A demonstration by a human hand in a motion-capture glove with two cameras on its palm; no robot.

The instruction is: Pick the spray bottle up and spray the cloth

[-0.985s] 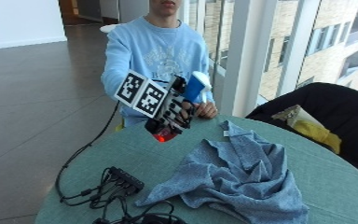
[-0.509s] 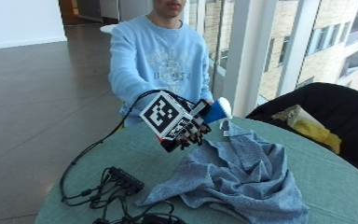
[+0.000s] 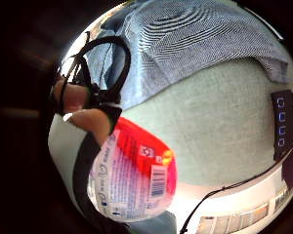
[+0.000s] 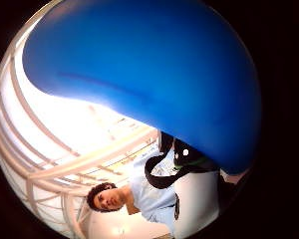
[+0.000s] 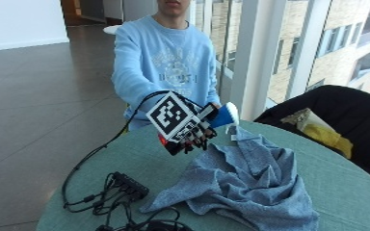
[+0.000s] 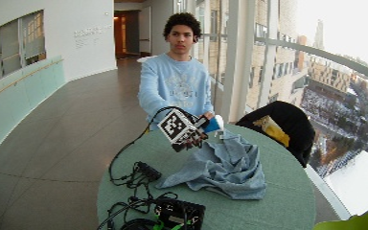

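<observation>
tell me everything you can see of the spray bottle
The spray bottle has a blue and white head and a clear body with a red and white printed label and barcode. The gloved right hand grips it, holding it in the air above the green table, tipped with its head toward the crumpled blue cloth.

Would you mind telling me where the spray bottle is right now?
In the outside view, the spray bottle is held off the table in the gloved right hand, beside the blue cloth.

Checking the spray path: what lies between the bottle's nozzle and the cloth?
Nothing. In the outside view the spray bottle, held in the gloved right hand, points across open air at the cloth.
</observation>
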